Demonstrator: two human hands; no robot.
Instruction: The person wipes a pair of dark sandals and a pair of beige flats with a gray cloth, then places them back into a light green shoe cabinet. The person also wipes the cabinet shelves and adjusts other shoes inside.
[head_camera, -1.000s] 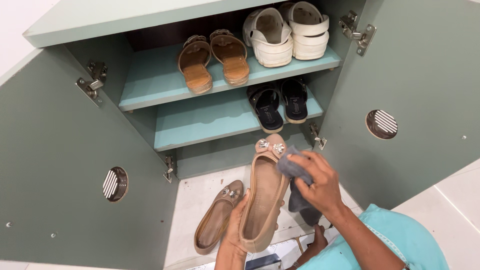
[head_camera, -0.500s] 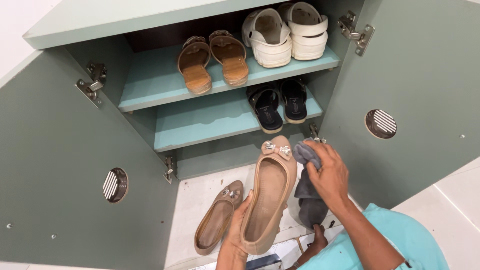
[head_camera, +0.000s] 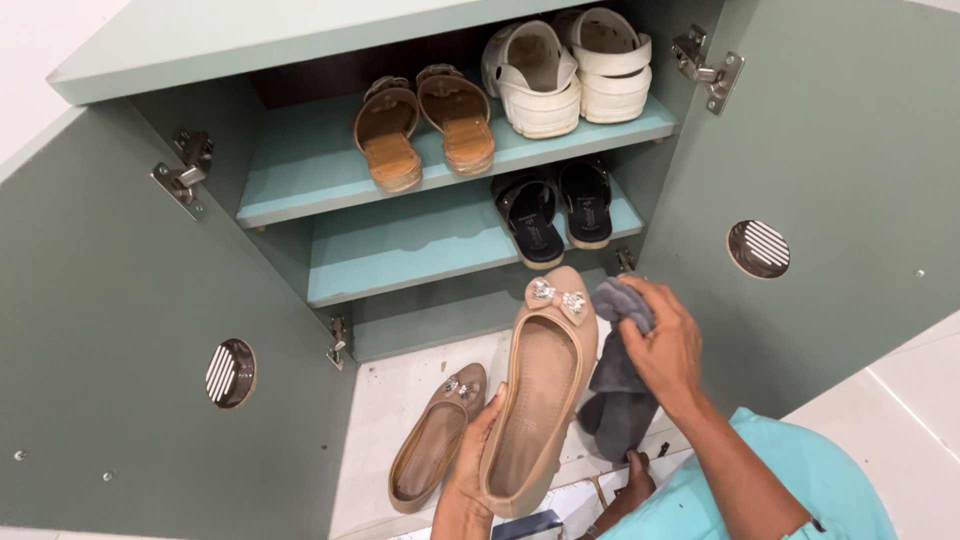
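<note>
Left hand (head_camera: 478, 462) grips the tan flat (head_camera: 538, 385) at its heel, toe pointing away, while right hand (head_camera: 668, 345) pinches a grey cloth (head_camera: 615, 385) just beside its right edge.

Bright, even light cast from above, cabinet's (head_camera: 150, 40) upper recess left in shadow, soft shadows thrown beneath shelves, sharp focus held throughout, edges slightly bent by wide-angle distortion

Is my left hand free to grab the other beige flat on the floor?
Probably not as is: the left hand already holds a beige flat. The matching flat lies right beside it, unobstructed.
</note>
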